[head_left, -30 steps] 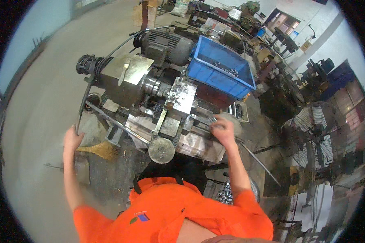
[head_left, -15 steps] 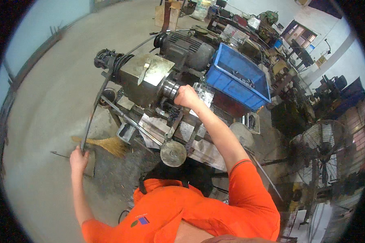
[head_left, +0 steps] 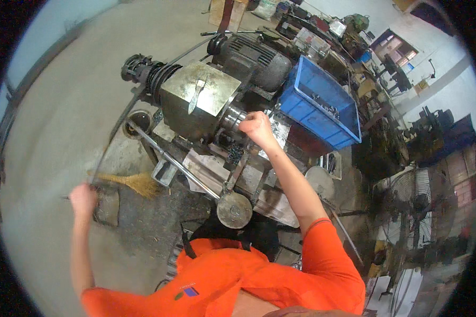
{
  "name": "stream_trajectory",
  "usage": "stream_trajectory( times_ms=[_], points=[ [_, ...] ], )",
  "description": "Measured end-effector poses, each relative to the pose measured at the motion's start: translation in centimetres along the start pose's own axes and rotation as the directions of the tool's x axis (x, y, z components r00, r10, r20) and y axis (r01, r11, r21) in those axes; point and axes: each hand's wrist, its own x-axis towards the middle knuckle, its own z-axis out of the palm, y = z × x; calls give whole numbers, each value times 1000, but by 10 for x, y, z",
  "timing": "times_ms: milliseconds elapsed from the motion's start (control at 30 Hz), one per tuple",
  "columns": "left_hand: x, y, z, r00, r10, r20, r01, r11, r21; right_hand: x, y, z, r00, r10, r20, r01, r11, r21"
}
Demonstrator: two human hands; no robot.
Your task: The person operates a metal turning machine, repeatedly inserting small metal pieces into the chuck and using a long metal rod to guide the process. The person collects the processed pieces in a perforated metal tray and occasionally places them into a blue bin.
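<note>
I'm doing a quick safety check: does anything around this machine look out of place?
A yellow straw broom lies on the grey floor, as if dropped. A slim pale tool lies loose atop the boxy metal housing, where it might slip. Dark clumps resembling uncleared shavings sit below the right hand.

From the wearer's head, the left wide fisheye camera looks steeply down past the bright orange fabric shirt (head_left: 280, 282) at the lower edge onto the nearby grey metal lathe (head_left: 209, 124), centred; the white, flat workshop wall (head_left: 423, 45) slants distantly at upper right.
</note>
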Motion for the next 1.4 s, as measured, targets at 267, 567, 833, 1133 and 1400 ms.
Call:
stream_trajectory(
  times_ms=[267,567,833,1133,1400],
  points=[
    [111,-106,24,937,200,-287,-154,972,175,1,-4,-2,997,19,-76,-19,1000,4],
    [72,47,-5,799,-143,-584,-252,803,-541,-109,38,-62,929,-181,-324,229,967,116],
    [43,208,149,904,411,119,-346,866,-362,-287,163,-146,864,259,-433,-313,948,-57],
    [101,181,138,895,429,125,-424,903,-64,-382,288,-213,737,446,-508,-671,572,-472],
    [91,170,34,980,170,98,23,399,-917,-444,341,-217,547,648,-530,-787,182,-589]
  ],
)
